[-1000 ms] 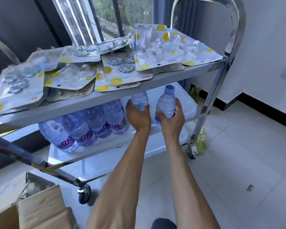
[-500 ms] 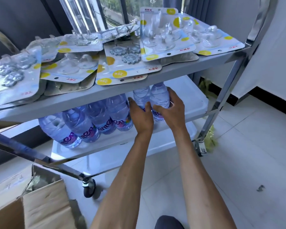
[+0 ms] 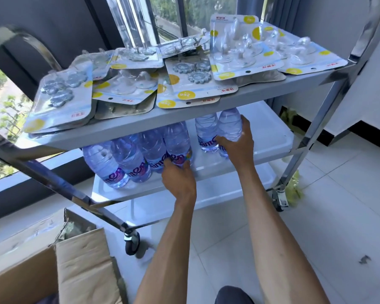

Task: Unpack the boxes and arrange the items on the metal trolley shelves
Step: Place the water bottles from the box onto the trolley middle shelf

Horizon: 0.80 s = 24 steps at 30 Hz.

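Observation:
A metal trolley has a middle shelf [image 3: 270, 141] carrying several clear water bottles with purple labels. My right hand [image 3: 239, 139] is wrapped around the rightmost bottle [image 3: 229, 126], which stands upright beside another bottle [image 3: 205, 134]. My left hand [image 3: 178, 176] grips the base of a bottle [image 3: 177, 141] at the right end of a leaning row of bottles [image 3: 121, 159]. The top shelf [image 3: 184, 115] holds several blister packs of clear suction hooks [image 3: 235, 49] and grey flower-shaped pieces [image 3: 191, 73]. The bottle tops are hidden under the top shelf.
An open cardboard box [image 3: 79, 262] sits on the floor at lower left, near a trolley castor [image 3: 132, 242]. The lowest shelf [image 3: 224, 189] lies under the bottles. White tile floor [image 3: 327, 227] spreads to the right. A window and dark wall stand behind the trolley.
Both bottles went further in under the top shelf. My left hand let go of its bottle and moved left and down onto the end bottle of the row. My right hand stays on its bottle.

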Motion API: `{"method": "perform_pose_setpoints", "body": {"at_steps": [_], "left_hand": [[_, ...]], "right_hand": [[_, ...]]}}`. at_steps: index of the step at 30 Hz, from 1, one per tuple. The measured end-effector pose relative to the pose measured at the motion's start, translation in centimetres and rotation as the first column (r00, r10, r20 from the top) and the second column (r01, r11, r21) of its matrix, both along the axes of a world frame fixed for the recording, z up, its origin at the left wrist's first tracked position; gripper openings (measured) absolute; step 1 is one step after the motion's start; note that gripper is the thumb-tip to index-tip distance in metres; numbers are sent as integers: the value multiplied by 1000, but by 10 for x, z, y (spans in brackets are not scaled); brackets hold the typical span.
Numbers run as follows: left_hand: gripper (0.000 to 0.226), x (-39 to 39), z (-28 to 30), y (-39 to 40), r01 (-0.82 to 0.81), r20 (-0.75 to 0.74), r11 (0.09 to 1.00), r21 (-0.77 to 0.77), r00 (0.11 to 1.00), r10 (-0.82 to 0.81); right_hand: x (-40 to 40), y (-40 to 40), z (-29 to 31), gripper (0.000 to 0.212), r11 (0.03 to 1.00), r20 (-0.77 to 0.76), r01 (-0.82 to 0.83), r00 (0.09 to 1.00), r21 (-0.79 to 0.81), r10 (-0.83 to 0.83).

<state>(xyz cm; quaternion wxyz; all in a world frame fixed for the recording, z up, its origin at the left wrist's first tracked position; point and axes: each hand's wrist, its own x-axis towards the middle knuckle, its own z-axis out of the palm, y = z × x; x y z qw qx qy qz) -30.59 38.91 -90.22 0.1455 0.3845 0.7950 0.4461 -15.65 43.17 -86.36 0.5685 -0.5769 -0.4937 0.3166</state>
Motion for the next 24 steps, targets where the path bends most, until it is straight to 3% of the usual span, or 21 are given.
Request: {"method": "perform_pose_setpoints", "body": {"at_steps": [8, 14, 21, 24], "left_hand": [[42, 15, 5, 28, -37, 58, 999, 11, 998, 36], [45, 18, 11, 52, -52, 98, 995, -86, 993, 61], [10, 0, -6, 25, -73, 26, 997, 28, 997, 72], [8, -11, -8, 7, -132, 44, 984, 124, 991, 127]], "right_hand": [[4, 2, -10, 62, 1000, 6, 6, 1000, 2, -6], [7, 3, -17, 65, 1000, -4, 9, 1000, -4, -9], [-10, -15, -21, 40, 998, -41, 49, 998, -36, -50], [-40, -32, -25, 39, 998, -28, -52, 998, 24, 52]]}}
